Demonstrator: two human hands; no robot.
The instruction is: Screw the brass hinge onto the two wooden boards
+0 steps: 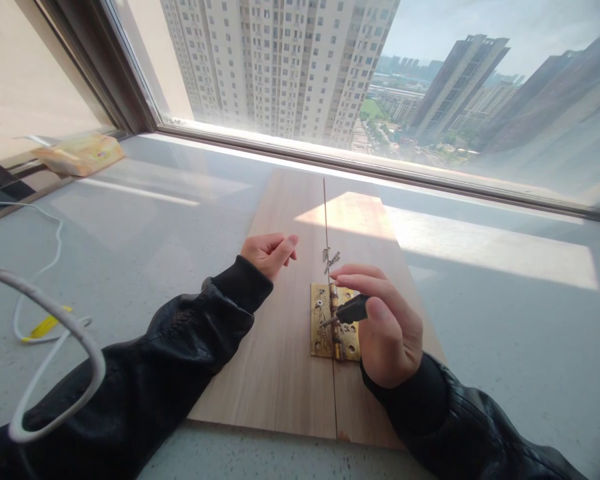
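Observation:
My right hand (393, 327) is closed around a screwdriver (353, 310) with a black handle. Its tip meets a screw on the left leaf of a brass butt hinge (316, 345). The hinge lies flat across the seam between the left wooden board (265, 353) and the right wooden board (365, 220). Another screw head shows higher on the left leaf, and my right hand partly covers the right leaf. Several loose screws (334, 259) lie just beyond the hinge. Curled into a fist, my left hand (270, 253) hovers or rests over the left board; its inside is hidden.
A white cable (75, 333) loops in front of my left sleeve, near a yellow tag (47, 325). An orange-and-white packet (83, 153) sits by the window frame (125, 87). Pale speckled surface (145, 247) surrounds the boards, and a window pane rises behind.

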